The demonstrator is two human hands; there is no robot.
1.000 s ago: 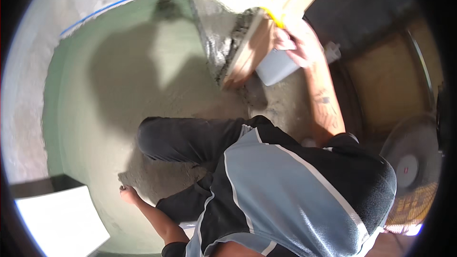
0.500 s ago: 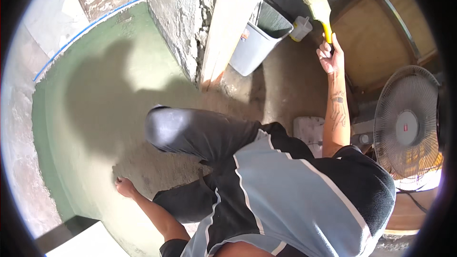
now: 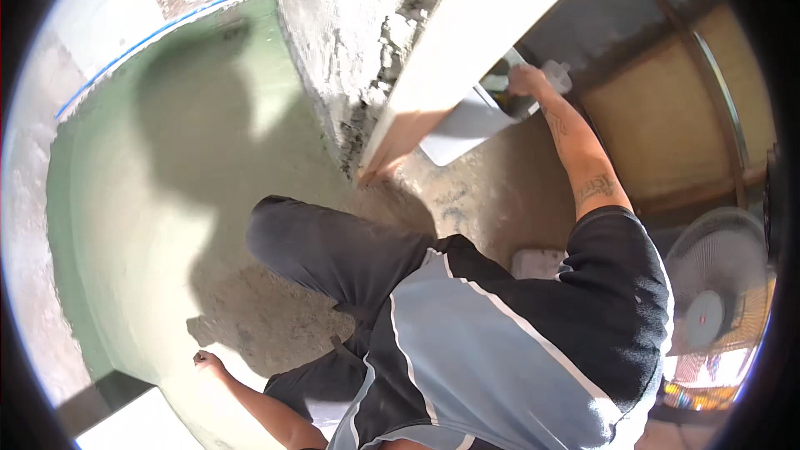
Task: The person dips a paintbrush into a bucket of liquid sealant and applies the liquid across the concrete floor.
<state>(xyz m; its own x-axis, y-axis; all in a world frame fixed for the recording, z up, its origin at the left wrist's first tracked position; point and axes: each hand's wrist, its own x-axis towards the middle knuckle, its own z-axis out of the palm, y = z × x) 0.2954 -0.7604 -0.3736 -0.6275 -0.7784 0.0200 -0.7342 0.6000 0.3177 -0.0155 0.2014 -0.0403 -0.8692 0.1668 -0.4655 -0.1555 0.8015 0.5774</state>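
My right hand (image 3: 527, 81) is over the rim of a light grey rectangular bin (image 3: 463, 132), fingers curled round the handle of a wide paintbrush. The brush itself is mostly hidden by the hand and the bin's wall. Low on the left, my left hand (image 3: 210, 362) hangs curled near the floor; whether anything is in its fingers does not show. Fresh-looking green coating (image 3: 158, 225) covers the floor on the left, and its ragged edge meets bare grey-brown floor (image 3: 258, 321) beside my legs.
A rough plastered wall corner with a pale wooden post (image 3: 450, 42) stands between the green area and the bin. A small white tub (image 3: 557, 77) is beyond my right hand. At the right is a standing fan (image 3: 707, 317). A white board-like surface (image 3: 137, 421) lies lower left.
My right hand has swung forward and left, bringing the raised paintbrush down into the bin. My body leans further that way. The left hand has shifted slightly toward me.
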